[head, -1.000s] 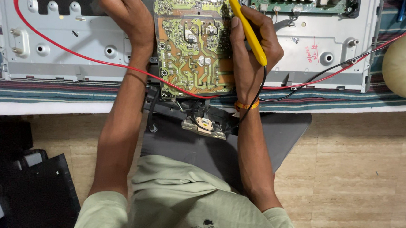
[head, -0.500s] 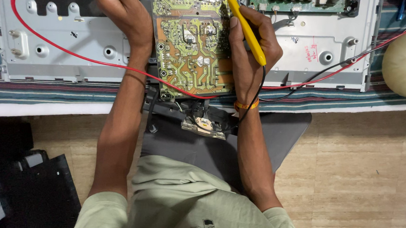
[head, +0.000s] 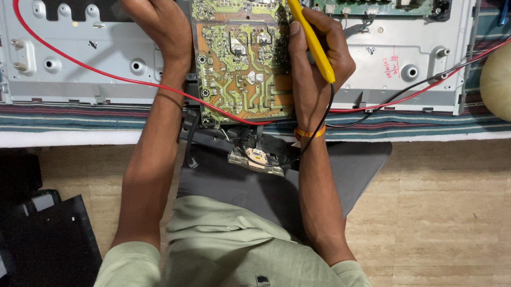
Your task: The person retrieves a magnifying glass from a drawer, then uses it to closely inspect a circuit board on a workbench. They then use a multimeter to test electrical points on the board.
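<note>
Fingers of right hand (head: 316, 69) grip yellow probe (head: 311, 39) over circuit board (head: 242, 67).

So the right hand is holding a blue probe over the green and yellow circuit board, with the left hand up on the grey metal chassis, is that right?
Not quite: the probe in the right hand is yellow, not blue, as the head view shows. It is held over the green and yellow circuit board, and the left hand is up on the grey metal chassis.

Glossy yellow plastic probe (head: 311, 39), matt grey sheet-metal chassis (head: 85, 59), lacquered green circuit board (head: 241, 61), woven striped cloth (head: 58, 111), smooth stone-like floor (head: 460, 208)
</note>
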